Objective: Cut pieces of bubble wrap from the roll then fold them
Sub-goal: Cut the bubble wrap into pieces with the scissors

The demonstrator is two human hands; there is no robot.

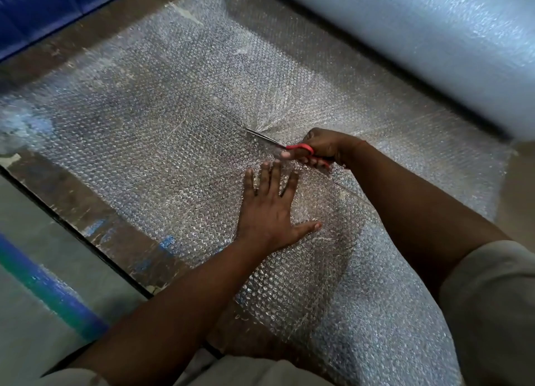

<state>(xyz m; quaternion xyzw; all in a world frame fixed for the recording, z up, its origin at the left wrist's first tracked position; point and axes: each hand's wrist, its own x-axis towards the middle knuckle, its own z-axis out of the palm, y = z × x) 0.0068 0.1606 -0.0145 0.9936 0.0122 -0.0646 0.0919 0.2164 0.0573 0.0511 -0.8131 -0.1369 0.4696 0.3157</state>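
Risk: clear bubble wrap sheet (162, 130) bunches at blade tips, 12 o'clock of flat, spread left hand (270, 209) pressing it to the surface. Right hand (321, 149) grips red-handled scissors (289, 146); cut could wander. Big roll (419, 38) sits at 1 o'clock.

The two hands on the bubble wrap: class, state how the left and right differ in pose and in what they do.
The left hand lies flat with fingers spread, pressing the bubble wrap; the right hand is curled round the red-handled scissors. The left holds no tool; the right drives the blades. Both are bare.
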